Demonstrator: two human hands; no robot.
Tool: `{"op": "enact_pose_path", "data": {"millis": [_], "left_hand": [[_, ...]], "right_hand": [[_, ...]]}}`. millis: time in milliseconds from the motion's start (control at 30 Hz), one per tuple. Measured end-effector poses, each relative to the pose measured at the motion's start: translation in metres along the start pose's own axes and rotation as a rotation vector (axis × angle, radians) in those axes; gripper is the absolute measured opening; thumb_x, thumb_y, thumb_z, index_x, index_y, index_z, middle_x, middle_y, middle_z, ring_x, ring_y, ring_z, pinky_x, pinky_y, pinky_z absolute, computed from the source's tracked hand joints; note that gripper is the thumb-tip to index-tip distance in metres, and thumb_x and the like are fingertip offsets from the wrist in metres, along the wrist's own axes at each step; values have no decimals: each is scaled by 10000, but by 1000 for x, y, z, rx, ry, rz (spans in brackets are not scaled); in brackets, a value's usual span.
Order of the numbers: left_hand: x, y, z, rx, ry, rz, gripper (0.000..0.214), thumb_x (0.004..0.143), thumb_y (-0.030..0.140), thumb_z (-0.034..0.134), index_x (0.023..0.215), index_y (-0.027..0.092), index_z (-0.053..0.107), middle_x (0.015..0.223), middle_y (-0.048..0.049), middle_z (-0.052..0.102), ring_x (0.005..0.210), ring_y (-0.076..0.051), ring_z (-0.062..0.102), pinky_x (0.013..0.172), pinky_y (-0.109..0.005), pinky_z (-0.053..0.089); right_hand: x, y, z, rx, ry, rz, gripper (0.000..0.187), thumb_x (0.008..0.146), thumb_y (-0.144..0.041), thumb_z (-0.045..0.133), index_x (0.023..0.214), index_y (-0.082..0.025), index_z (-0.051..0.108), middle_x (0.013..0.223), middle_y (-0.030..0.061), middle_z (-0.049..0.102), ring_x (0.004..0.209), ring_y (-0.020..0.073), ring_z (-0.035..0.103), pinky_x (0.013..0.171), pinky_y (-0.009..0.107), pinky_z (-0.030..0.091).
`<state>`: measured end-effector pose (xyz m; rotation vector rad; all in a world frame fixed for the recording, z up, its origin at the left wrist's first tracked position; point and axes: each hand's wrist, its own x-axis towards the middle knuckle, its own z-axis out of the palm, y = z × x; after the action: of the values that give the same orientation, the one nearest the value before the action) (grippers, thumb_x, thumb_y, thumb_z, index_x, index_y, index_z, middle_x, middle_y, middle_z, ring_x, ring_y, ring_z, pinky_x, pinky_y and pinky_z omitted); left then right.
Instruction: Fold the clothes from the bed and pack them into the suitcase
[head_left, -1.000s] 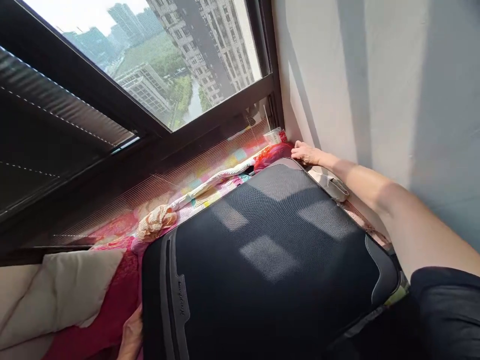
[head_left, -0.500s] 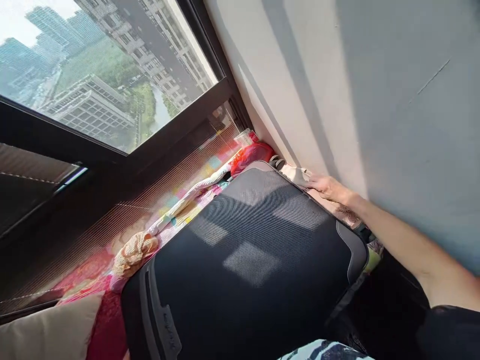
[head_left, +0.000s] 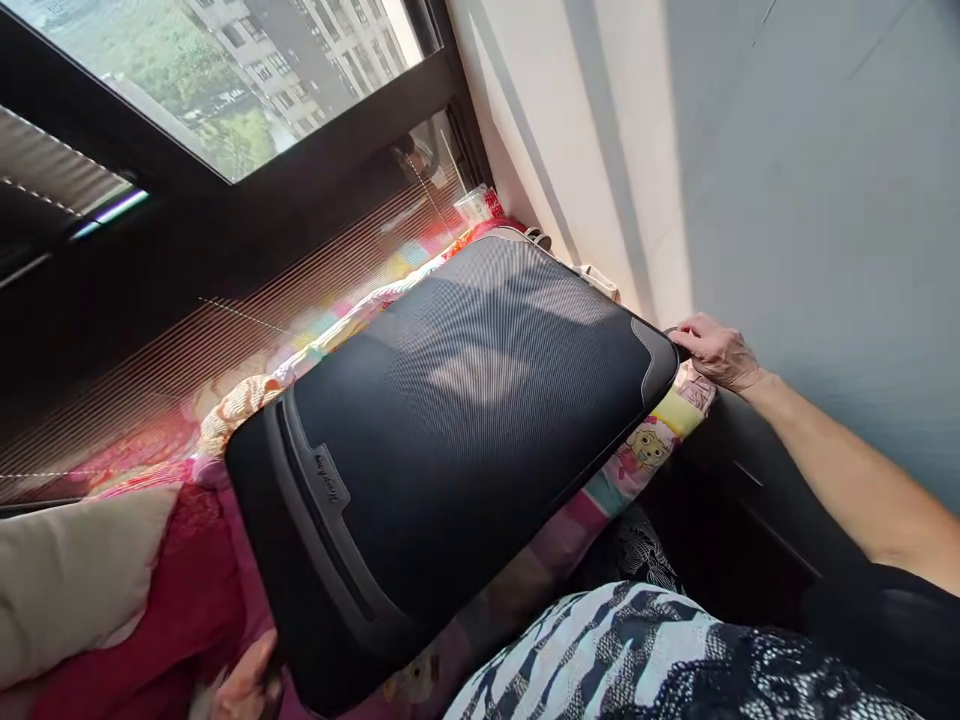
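A large black suitcase (head_left: 465, 400) lies flat on a colourful patterned quilt (head_left: 652, 440) along the window ledge. My right hand (head_left: 716, 350) rests at the suitcase's near right corner by the wall, fingers curled on something small at the edge. My left hand (head_left: 244, 685) shows only in part at the bottom left, pressed against the suitcase's lower corner, its fingers mostly hidden.
A grey wall (head_left: 750, 150) runs along the right. A dark-framed window (head_left: 225, 70) with a mesh screen stands behind. A cream pillow (head_left: 67, 570) and red fabric (head_left: 157, 610) lie at left. A white cup (head_left: 480, 203) sits in the far corner. Black-and-white patterned clothing (head_left: 637, 650) fills the bottom.
My right hand has slid back along the suitcase's wall-side edge from the far corner to the near corner. The view has swung down and the left hand shows again.
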<state>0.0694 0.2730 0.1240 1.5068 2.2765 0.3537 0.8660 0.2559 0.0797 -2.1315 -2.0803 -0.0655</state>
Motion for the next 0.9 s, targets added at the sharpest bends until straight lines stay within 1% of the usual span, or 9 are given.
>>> {"op": "enact_pose_path", "data": {"millis": [67,133,233,300,467,567,633,767,900], "left_hand": [[-18,-22,5,-86,-27,27,304,399,351,527,652,415,683,723,85,784,949,-382,797,1088,-472,595],[-36,-43,11,-108,-5,78,292,413,369,542,656,438,688,744,113,787,914,-360,794,1048,-460,603],[-66,-64,22,-79,73,170,189,499,450,590,661,428,685,690,100,757,754,-301,759,861,-407,621],[-88,-66,33,-51,109,190,148,570,481,590,652,385,668,609,65,709,621,-257,693,732,-360,583],[-139,-39,64,-6,241,237,130,703,393,554,647,281,591,535,-18,592,529,-210,574,620,-293,433],[-160,-14,82,5,311,238,166,801,327,542,654,250,526,499,-6,447,485,-183,462,590,-276,326],[-169,2,93,11,314,232,205,853,279,530,656,239,491,503,5,416,482,-168,438,597,-273,285],[-181,29,115,54,289,236,210,925,216,507,718,213,547,534,-2,456,509,-167,484,605,-274,259],[-191,62,138,115,242,285,219,995,174,493,847,157,654,664,-96,653,602,-194,637,610,-279,295]], "right_hand": [[-8,-9,-1,-80,24,70,355,1015,-89,423,1079,-180,760,1078,147,704,1061,239,554,630,303,302],[-14,-20,0,-146,50,128,320,1021,-96,428,1011,-156,742,1071,167,702,1042,246,539,627,322,267],[-22,-36,3,-221,106,192,345,1058,-123,390,981,-131,726,1078,196,697,1009,254,521,637,344,235],[-28,-44,5,-218,142,224,368,1064,-126,365,1004,-114,728,1088,214,687,991,258,515,640,349,221],[-37,-52,10,-51,179,300,356,1017,-142,411,1076,-82,757,1110,221,675,885,239,527,645,329,264],[-47,-55,18,43,231,339,374,1018,-194,432,1127,-87,773,1148,220,692,888,250,570,673,330,333],[-58,-60,26,78,273,327,389,1036,-240,426,1133,-106,778,1130,212,704,898,266,596,685,342,365],[-83,-88,41,141,358,159,362,1010,-214,424,1132,-151,758,1068,182,695,947,286,627,737,349,439],[-100,-144,51,167,405,3,311,1017,-212,416,1014,-190,726,958,148,652,832,269,611,688,345,435]]}}
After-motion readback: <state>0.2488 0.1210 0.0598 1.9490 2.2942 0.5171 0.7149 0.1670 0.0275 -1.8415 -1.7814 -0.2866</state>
